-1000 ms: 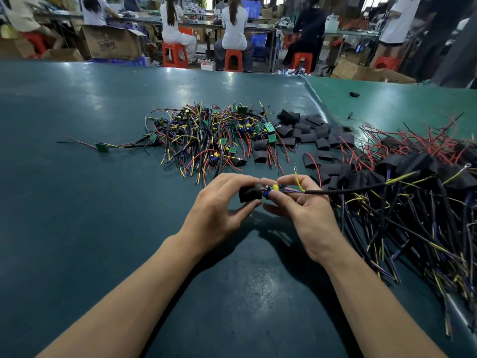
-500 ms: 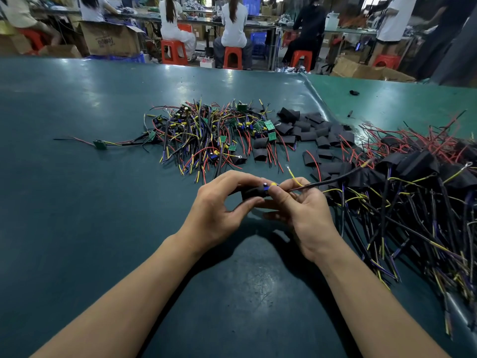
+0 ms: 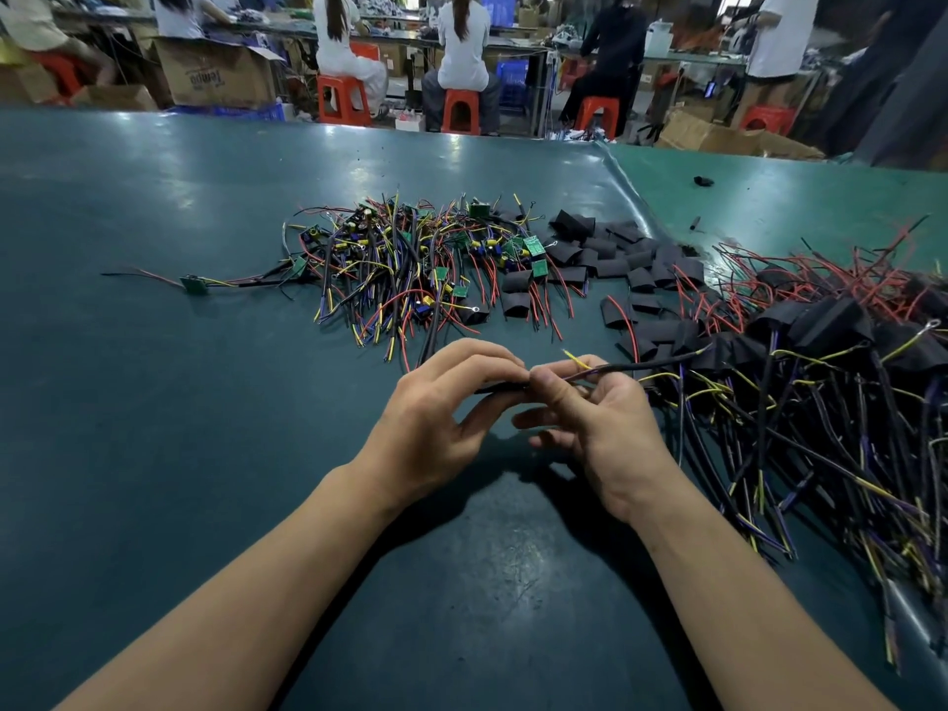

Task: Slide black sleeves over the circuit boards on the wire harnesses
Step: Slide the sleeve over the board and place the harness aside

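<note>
Since a second ago, the blue and yellow parts that were showing between our fingertips are gone from sight, the board now being hidden inside the black sleeve (image 3: pixel 500 388) or behind our fingers, and our two hands are sitting closer together.

In the head view, we are pinching the sleeve with our left hand (image 3: pixel 436 418), fingers curled over its top and thumb underneath; only a dark sliver of it is showing between thumb and fingers. Our right hand (image 3: pixel 595 418) is meeting it fingertip to fingertip, thumb and forefinger gripping the wire harness (image 3: pixel 646 365) right at the sleeve's mouth. The harness's black cable is running off to the right, a short yellow wire poking up just above our right fingers.

Both hands are hovering above the green table (image 3: pixel 154 402). Beyond them, a pile of unsleeved harnesses (image 3: pixel 410 269) with small green boards is lying, loose black sleeves (image 3: pixel 615 254) just beside it on the right. The sleeved harnesses (image 3: pixel 821 382) are heaping up at our right.
</note>
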Demonstrator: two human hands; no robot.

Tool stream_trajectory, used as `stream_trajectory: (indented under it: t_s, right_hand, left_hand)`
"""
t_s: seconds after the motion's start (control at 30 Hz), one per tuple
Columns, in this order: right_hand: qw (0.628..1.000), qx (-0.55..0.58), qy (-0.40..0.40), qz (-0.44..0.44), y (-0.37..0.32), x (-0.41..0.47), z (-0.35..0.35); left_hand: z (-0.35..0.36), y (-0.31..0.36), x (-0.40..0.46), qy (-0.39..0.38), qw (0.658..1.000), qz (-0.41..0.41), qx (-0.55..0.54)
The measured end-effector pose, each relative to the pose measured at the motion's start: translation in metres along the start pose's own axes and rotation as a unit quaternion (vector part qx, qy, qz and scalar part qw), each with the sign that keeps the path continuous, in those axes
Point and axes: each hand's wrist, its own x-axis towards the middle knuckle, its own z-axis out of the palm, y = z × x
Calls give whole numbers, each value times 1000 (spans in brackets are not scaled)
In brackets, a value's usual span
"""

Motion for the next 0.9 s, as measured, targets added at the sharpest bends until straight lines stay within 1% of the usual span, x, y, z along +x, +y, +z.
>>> stream_trajectory:
  t_s: [0.13,0.27,0.3,0.47,0.6,0.67,0.77,0.9]
  right_hand:
    - [999,32,5,-3,-1,1,-2]
    - [999,37,11,-9,-3,3,-4]
    - [999,37,13,-11,-4,3,-5]
    - [999,17,18,-24,-5,3,-6]
    - [999,49,1,-11,-6,5,-11]
    - [1000,19,2,-17,-6,5,-13]
    - [999,-41,8,-30,-5,4,-13]
    - [999,-45,0,-31,-6,2,-13]
  left_hand:
    - [-2,2,1,2,1000,-31,1]
    - [-10,-2,-1,-27,991,-129,-7]
    - [-12,-3,-1,-33,990,-138,-7]
    - [-12,-2,-2,-25,993,-117,8]
    - [-13,-3,-1,-17,991,-129,4]
    - [-14,-4,-1,-11,992,-128,6]
    - [-13,-3,-2,-17,995,-101,20]
    - [-12,-3,-1,-22,995,-86,35]
